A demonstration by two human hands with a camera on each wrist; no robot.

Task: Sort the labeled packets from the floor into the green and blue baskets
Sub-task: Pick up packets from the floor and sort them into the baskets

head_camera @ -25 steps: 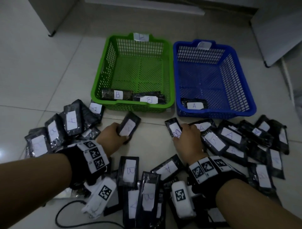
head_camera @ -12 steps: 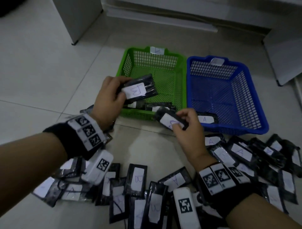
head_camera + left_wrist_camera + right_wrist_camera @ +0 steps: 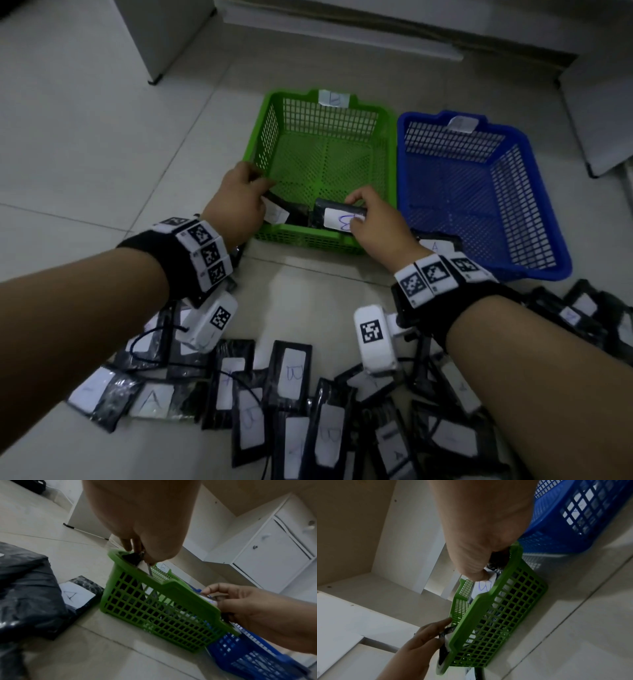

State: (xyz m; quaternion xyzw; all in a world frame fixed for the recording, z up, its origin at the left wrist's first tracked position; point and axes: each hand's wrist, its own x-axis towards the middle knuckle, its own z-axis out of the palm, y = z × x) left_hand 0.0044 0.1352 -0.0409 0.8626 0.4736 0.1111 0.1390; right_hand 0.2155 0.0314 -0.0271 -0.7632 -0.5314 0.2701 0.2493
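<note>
The green basket (image 3: 322, 113) and the blue basket (image 3: 520, 147) stand side by side on the tiled floor. My left hand (image 3: 260, 192) pinches a black packet (image 3: 277, 214) with a white label, down in the green basket's near left corner. My right hand (image 3: 356, 212) grips a black packet marked B (image 3: 339, 219) just inside the same basket's near wall. In the left wrist view my fingers (image 3: 135, 546) hold the packet's dark end (image 3: 131, 558) at the green rim (image 3: 173, 586). In the right wrist view my thumb (image 3: 474, 572) lies on the B label (image 3: 482, 586).
Several black labeled packets (image 3: 291, 377) marked A or B lie across the floor under my forearms and to the right (image 3: 582, 308). One A packet (image 3: 435, 245) lies in the blue basket. White cabinets (image 3: 168, 34) stand behind the baskets, another (image 3: 603, 113) at the right.
Both hands lifted a packet off the floor, carried it forward, and have now lowered it into the near side of the green basket.
</note>
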